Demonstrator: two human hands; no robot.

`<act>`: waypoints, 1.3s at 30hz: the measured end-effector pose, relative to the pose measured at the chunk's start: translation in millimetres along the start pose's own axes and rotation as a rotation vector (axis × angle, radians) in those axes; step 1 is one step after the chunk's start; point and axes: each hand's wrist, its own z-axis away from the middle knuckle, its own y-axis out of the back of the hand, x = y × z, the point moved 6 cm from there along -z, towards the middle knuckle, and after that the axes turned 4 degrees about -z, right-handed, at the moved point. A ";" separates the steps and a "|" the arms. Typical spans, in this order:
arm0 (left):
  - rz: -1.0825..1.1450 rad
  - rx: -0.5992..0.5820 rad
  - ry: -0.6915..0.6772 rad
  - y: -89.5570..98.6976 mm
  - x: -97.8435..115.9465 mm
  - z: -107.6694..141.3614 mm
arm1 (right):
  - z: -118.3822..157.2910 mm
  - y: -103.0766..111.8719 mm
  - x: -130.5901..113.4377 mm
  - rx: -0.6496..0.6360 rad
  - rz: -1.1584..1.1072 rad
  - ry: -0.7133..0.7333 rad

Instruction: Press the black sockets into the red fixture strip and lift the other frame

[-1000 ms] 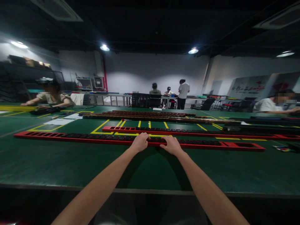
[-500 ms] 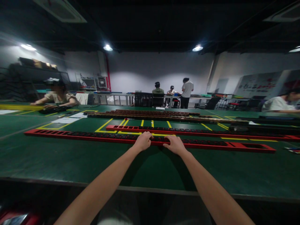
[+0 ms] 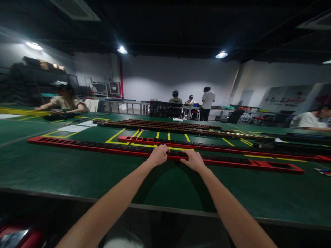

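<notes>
A long red frame [image 3: 100,147] with a row of black inserts lies crosswise on the green table in front of me. Near its middle, my left hand [image 3: 159,155] curls its fingers over the top. To the right of it, with a short gap between, my right hand [image 3: 193,160] grips the same frame, thumb at the near edge and fingers bent over the inserts. Both hands partly cover the slots there, and the fingertips are hard to see. Just behind lies a second red frame [image 3: 219,147] with similar black inserts, untouched.
Several dark brown strips [image 3: 160,124] lie farther back on the green table [image 3: 77,172], with white papers [image 3: 73,128] to their left. Pens [image 3: 323,170] rest at the far right. One person [image 3: 67,100] sits across on the left, another [image 3: 307,117] on the right; others are behind.
The view has tilted slightly, so the scene looks rotated a little clockwise. Both hands stay at the same place on the red frame.
</notes>
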 end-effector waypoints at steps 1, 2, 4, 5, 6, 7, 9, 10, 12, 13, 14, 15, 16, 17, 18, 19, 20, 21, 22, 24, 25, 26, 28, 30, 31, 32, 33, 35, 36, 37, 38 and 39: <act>-0.005 0.000 -0.004 -0.2 0.0 -0.2 | 0.0 0.2 0.1 0.004 -0.002 0.001; -0.010 0.000 -0.006 -0.3 0.0 -0.4 | -0.1 0.2 0.1 0.007 -0.005 0.001; -0.022 -0.002 -0.007 0.0 0.1 -0.6 | -0.2 0.1 0.4 0.012 -0.011 -0.001; -0.028 -0.002 -0.008 0.3 0.4 -0.6 | -0.3 -0.2 0.5 0.012 -0.014 -0.002; -0.033 -0.003 -0.009 0.6 0.9 -0.5 | -0.4 -0.5 0.6 0.012 -0.016 -0.002; -0.038 -0.004 -0.010 1.0 1.4 -0.3 | -0.5 -0.8 0.7 0.011 -0.016 -0.002; -0.045 -0.005 -0.010 1.6 2.5 0.3 | -0.8 -1.1 0.9 0.011 -0.016 -0.001; -0.047 -0.005 -0.008 1.8 3.0 0.6 | -0.9 -1.1 0.9 0.011 -0.017 0.000; -0.048 -0.012 -0.007 1.6 3.9 1.2 | -1.1 -0.8 0.9 0.012 -0.018 0.002; -0.046 -0.018 -0.011 1.0 4.4 1.4 | -1.0 -0.5 0.7 0.012 -0.017 0.002; -0.044 -0.024 -0.019 0.2 5.1 1.4 | -0.9 -0.2 0.4 0.011 -0.016 0.003; -0.042 -0.030 -0.030 -0.9 5.8 1.5 | -0.7 0.3 0.0 0.012 -0.015 0.002; -0.041 -0.034 -0.044 -2.2 6.6 1.4 | -0.4 0.8 -0.5 0.014 -0.014 0.001; -0.041 -0.038 -0.058 -3.6 7.2 1.5 | 0.0 1.3 -1.2 0.014 -0.012 0.001; -0.043 -0.040 -0.068 -5.1 7.5 1.5 | 0.3 1.7 -2.0 0.015 -0.010 0.002; -0.047 -0.042 -0.077 -6.6 7.7 1.7 | 0.5 2.1 -2.8 0.017 -0.008 0.003; -0.050 -0.043 -0.083 -8.0 7.6 2.0 | 0.7 2.4 -3.5 0.020 -0.004 0.003; -0.053 -0.044 -0.085 -9.0 7.4 2.3 | 0.8 2.5 -4.1 0.021 -0.001 0.003; -0.055 -0.044 -0.084 -9.7 6.9 2.7 | 0.7 2.3 -4.4 0.021 0.002 0.002; -0.054 -0.046 -0.078 -10.2 5.9 3.3 | 0.4 1.7 -4.6 0.018 0.004 -0.003; -0.053 -0.049 -0.074 -10.0 5.3 3.5 | 0.1 1.2 -4.6 0.013 0.004 -0.005; -0.052 -0.051 -0.071 -9.7 4.9 3.6 | -0.2 1.0 -4.6 0.012 0.005 -0.006; -0.052 -0.055 -0.070 -8.7 4.6 3.6 | -0.6 0.4 -4.5 0.006 0.007 -0.010; -0.050 -0.058 -0.071 -7.9 4.8 3.7 | -0.9 0.1 -4.4 0.000 0.008 -0.012; -0.049 -0.061 -0.072 -7.6 5.1 3.8 | -1.0 0.1 -4.5 -0.002 0.007 -0.012; -0.050 -0.064 -0.073 -7.4 5.6 4.0 | -1.1 0.1 -4.6 -0.002 0.006 -0.011; -0.052 -0.067 -0.075 -7.2 6.3 4.2 | -1.2 0.1 -4.7 -0.002 0.006 -0.010; -0.051 -0.068 -0.077 -6.1 8.2 4.8 | -1.4 0.0 -4.7 -0.001 0.007 -0.008; -0.048 -0.066 -0.076 -5.2 9.2 5.1 | -1.4 -0.1 -4.7 0.001 0.008 -0.008; -0.044 -0.062 -0.074 -4.1 10.1 5.2 | -1.5 -0.2 -4.6 0.004 0.008 -0.007; -0.040 -0.058 -0.071 -3.0 11.0 5.3 | -1.5 -0.2 -4.7 0.008 0.008 -0.005; -0.040 -0.056 -0.070 -2.1 11.9 5.4 | -1.4 -0.3 -4.7 0.010 0.007 -0.004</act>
